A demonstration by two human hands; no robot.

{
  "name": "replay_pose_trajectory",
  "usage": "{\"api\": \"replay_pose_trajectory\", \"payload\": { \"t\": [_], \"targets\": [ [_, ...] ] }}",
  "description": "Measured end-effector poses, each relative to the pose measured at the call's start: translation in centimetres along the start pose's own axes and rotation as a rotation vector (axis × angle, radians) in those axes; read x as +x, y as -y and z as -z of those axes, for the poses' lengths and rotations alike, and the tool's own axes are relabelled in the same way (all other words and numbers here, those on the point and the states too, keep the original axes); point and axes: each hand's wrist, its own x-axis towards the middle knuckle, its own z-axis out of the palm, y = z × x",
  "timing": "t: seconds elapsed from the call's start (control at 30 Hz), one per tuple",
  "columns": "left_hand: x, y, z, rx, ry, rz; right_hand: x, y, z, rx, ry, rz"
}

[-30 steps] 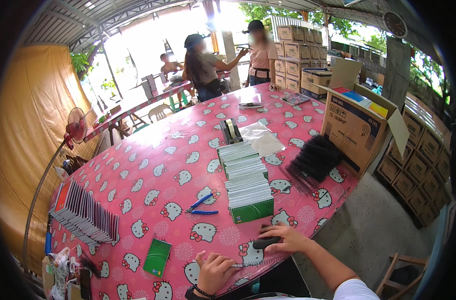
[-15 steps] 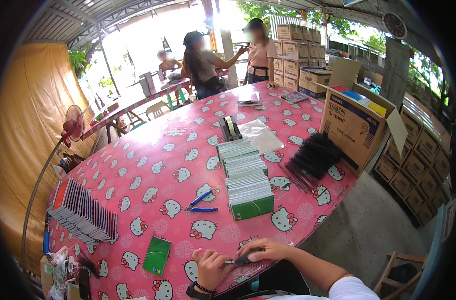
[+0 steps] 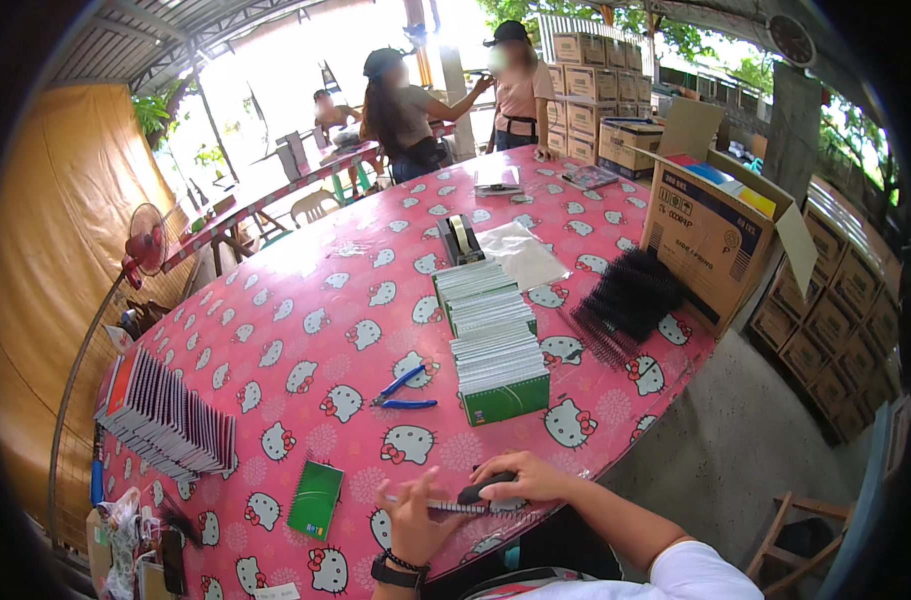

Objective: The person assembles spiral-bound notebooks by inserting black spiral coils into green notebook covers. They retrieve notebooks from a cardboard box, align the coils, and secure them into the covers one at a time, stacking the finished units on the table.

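Note:
Near the table's front edge, my left hand (image 3: 415, 520) holds the end of a small spiral notebook (image 3: 453, 507), seen nearly edge-on, its fingers partly raised. My right hand (image 3: 525, 476) is closed over a smooth black handheld object (image 3: 485, 488) pressed along the notebook's bound edge; its exact kind is hidden. A dark spiral coil (image 3: 515, 516) sticks out past the notebook under my right hand. A green spiral notebook (image 3: 315, 500) lies flat left of my left hand. Blue-handled cutting pliers (image 3: 405, 391) lie beyond my hands, beside rows of green-covered notebooks (image 3: 505, 399).
Bound notebooks (image 3: 165, 415) stand stacked at left. Black spiral coils (image 3: 630, 305) lie in a heap by an open carton (image 3: 710, 240) at right. A tape dispenser (image 3: 461, 240) and a clear plastic sheet (image 3: 523, 255) are farther back. Two people stand at the table's far side.
My left hand's fingers have lifted and spread, and more of the notebook's edge shows. My right hand and the black object have shifted slightly up and away along the binding.

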Motion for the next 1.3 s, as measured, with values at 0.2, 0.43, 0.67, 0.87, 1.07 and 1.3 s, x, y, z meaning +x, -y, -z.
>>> {"api": "replay_pose_trajectory", "payload": {
  "t": [0.2,0.43,0.67,0.87,1.07,1.3],
  "targets": [
    [-1.8,2.7,-2.0,-0.927,-0.232,0.452,-0.2,-0.5,-0.7,0.395,0.066,0.241],
    [-2.9,4.7,-3.5,-0.975,-0.056,0.452,0.2,-0.2,-1.7,0.133,0.045,0.203],
    [-2.1,4.8,-3.5,-0.975,-0.046,0.403,0.6,1.3,-1.4,0.024,0.040,0.182],
    [-2.3,4.8,-3.4,-0.940,-0.046,0.407,1.4,2.0,-1.6,0.448,0.080,0.237],
    [-2.1,4.6,-3.5,-0.969,-0.053,0.415,2.0,2.3,-1.5,0.607,0.168,0.340],
    [-2.5,4.4,-3.4,-1.026,-0.037,0.405,2.9,0.8,-2.4,0.348,0.096,0.246]
  ]
}}
